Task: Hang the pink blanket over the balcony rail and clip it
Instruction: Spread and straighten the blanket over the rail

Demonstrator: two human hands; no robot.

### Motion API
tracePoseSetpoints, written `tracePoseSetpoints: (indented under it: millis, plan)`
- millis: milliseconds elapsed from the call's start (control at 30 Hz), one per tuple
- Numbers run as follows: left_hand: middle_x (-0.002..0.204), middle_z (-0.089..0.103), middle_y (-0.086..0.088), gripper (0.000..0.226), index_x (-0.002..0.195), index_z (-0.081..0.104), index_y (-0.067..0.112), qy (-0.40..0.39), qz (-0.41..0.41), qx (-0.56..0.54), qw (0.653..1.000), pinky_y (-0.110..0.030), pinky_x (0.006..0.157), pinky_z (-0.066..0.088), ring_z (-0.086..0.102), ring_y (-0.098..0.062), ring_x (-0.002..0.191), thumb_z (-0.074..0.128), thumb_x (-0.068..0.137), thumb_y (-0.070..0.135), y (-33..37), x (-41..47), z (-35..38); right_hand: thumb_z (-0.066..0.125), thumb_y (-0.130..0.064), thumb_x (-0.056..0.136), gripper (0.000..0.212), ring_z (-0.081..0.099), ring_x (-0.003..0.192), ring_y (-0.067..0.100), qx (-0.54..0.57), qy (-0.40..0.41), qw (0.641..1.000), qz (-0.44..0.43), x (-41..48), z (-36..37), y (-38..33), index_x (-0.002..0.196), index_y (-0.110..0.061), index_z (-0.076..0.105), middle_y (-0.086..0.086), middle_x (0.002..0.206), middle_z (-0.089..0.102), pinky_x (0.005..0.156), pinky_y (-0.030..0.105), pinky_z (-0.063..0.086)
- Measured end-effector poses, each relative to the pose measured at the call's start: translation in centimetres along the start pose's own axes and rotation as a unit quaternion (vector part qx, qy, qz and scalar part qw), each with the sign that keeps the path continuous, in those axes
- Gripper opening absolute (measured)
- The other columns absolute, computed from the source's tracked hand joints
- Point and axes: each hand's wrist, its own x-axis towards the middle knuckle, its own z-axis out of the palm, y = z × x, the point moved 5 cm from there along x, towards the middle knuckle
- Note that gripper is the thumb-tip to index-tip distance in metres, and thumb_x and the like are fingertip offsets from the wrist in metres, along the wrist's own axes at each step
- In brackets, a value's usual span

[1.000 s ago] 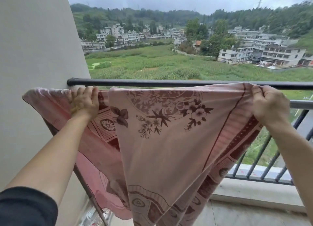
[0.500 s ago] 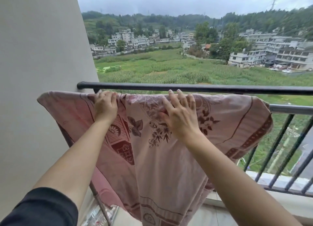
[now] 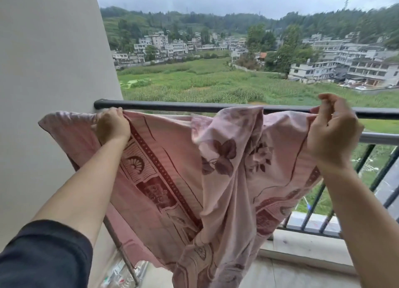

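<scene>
– Fingers first: what are they holding?

– Left hand (image 3: 112,126), left of centre: fingers (image 3: 115,113) curled tight over a bunched fold of the pink blanket's top edge. Right hand (image 3: 332,130), at the right edge: thumb and forefinger pinch the same edge, and the other fingers (image 3: 323,99) stand up, loosely bent. That hand is a little blurred.

– And the biggest thing in view?

– Pale wall (image 3: 43,72), smooth and flat, fills the left third of the frame. Next comes the pink blanket (image 3: 172,169), stretched between the two hands across the middle. It is soft, thin cloth with dark red borders, fan shapes and printed flowers, and it sags in long folds toward the bottom centre.

– Where does it sit against the rail?

– Its top edge runs just under the black top rail (image 3: 172,105), a round matte bar coming out of the wall. At centre a hump of cloth rises in front of that bar; whether it lies over it I cannot tell. To the right, a second, grey metal rail (image 3: 380,139) runs lower, with straight black balusters (image 3: 363,158) dropping to a pale stone ledge (image 3: 302,244).

– Anything smaller?

– Dark sleeve (image 3: 43,255) at lower left, and beside it a thin shiny metal rod (image 3: 121,252) slanting down under the blanket's hem.
</scene>
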Motion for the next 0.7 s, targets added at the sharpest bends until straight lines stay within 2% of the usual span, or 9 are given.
tracePoseSetpoints:
  millis: [133,233,300,367,433,467,533,633,700]
  plan:
    - [0.124,0.054,-0.024,0.035,0.109,0.059,0.007,0.029,-0.021,-0.017,0.999,-0.053,0.102,0.032,0.048,-0.041,0.117,0.041,0.098,0.035,2.2,-1.8,-0.7,0.046,-0.036,0.099,0.033,0.060,0.085,0.026,-0.064,-0.024,0.996,0.060,-0.2,-2.2,4.7,0.114,-0.014,0.065,0.015,0.104,0.068,0.071,0.029,0.039]
    - [0.116,0.054,-0.019,0.044,0.102,0.052,0.008,0.069,-0.003,-0.163,0.984,-0.037,0.089,0.032,0.048,-0.031,0.110,0.045,0.095,0.051,7.0,-7.8,-1.9,0.053,-0.047,0.097,0.039,0.044,0.082,0.016,-0.125,-0.084,0.983,0.110,-2.4,-2.7,6.9,0.119,-0.015,0.058,0.014,0.112,0.056,0.067,0.025,0.034]
    - [0.108,0.056,-0.013,0.059,0.103,0.049,0.010,-0.050,-0.004,-0.263,0.964,-0.033,0.082,0.036,0.051,-0.026,0.100,0.036,0.094,0.066,10.3,-12.9,-0.7,0.056,-0.049,0.095,0.042,0.046,0.083,0.017,-0.106,-0.090,0.985,0.099,-3.3,-2.9,7.1,0.120,-0.015,0.056,0.012,0.113,0.050,0.074,0.027,0.038]
    - [0.109,0.057,-0.005,0.082,0.119,0.048,0.011,-0.194,-0.066,-0.309,0.929,-0.038,0.083,0.040,0.053,-0.024,0.101,0.033,0.082,0.083,12.5,-17.5,0.7,0.058,-0.046,0.095,0.039,0.055,0.084,0.018,-0.042,-0.095,0.989,0.104,-3.7,-3.3,7.2,0.116,-0.014,0.053,0.005,0.110,0.047,0.075,0.033,0.048]
    - [0.109,0.060,0.000,0.090,0.121,0.051,0.014,-0.244,-0.101,-0.295,0.918,-0.041,0.087,0.045,0.056,-0.023,0.102,0.039,0.073,0.088,13.4,-20.4,0.8,0.060,-0.042,0.095,0.035,0.060,0.080,0.012,0.030,-0.127,0.982,0.139,-3.9,-3.6,7.8,0.113,-0.014,0.051,0.003,0.106,0.053,0.073,0.036,0.055]
    - [0.105,0.062,0.001,0.086,0.116,0.054,0.016,-0.240,-0.104,-0.291,0.920,-0.041,0.086,0.048,0.058,-0.021,0.098,0.044,0.070,0.088,13.6,-20.9,0.3,0.060,-0.041,0.095,0.034,0.063,0.078,0.010,0.067,-0.161,0.969,0.174,-3.9,-3.6,8.3,0.113,-0.014,0.051,0.002,0.103,0.059,0.072,0.036,0.057]
    - [0.088,0.065,0.005,0.072,0.099,0.060,0.017,-0.246,-0.139,-0.328,0.901,-0.036,0.074,0.050,0.061,-0.014,0.078,0.058,0.068,0.082,13.8,-20.5,-0.7,0.060,-0.043,0.095,0.035,0.070,0.075,0.013,0.164,-0.274,0.910,0.264,-4.3,-3.5,9.2,0.116,-0.016,0.055,0.003,0.096,0.069,0.066,0.033,0.059]
    - [0.045,0.043,0.009,0.036,0.066,0.056,0.020,-0.301,-0.233,-0.439,0.814,-0.023,0.051,0.032,0.035,-0.005,0.036,0.071,0.084,0.047,14.9,-18.4,-2.4,0.060,-0.034,0.097,0.025,0.072,0.069,0.009,0.214,-0.460,0.822,0.261,-4.4,-3.5,8.8,0.116,-0.019,0.067,0.000,0.086,0.076,0.058,0.021,0.056]
    - [0.043,0.039,0.006,0.037,0.063,0.050,0.020,-0.290,-0.221,-0.396,0.843,-0.017,0.037,0.029,0.030,-0.005,0.028,0.063,0.095,0.033,16.8,-16.1,-4.4,0.056,-0.029,0.099,0.022,0.067,0.071,0.011,0.219,-0.546,0.773,0.238,-4.0,-3.5,7.9,0.111,-0.021,0.073,0.000,0.081,0.075,0.069,0.027,0.058]
